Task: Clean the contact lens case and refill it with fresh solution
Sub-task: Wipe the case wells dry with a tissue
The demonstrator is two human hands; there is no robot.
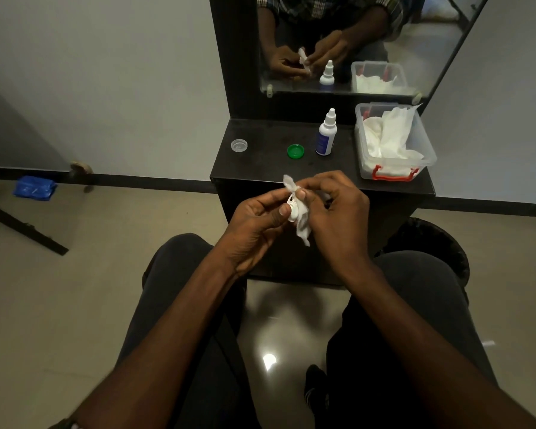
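My left hand (256, 222) grips the white contact lens case (292, 209) between thumb and fingers, just in front of the black dresser top (260, 168). My right hand (338, 212) pinches a white tissue (302, 226) and pushes it into the case. On the dresser top stand the white solution bottle (326, 134) with a blue label, a green cap (295, 151) and a clear cap (239, 145), all lying apart from one another.
A clear plastic box (427, 150) with red latches holds white tissues at the right of the dresser top. A mirror (347, 41) rises behind it. My knees are below the hands. A blue packet (34, 187) lies on the floor at left.
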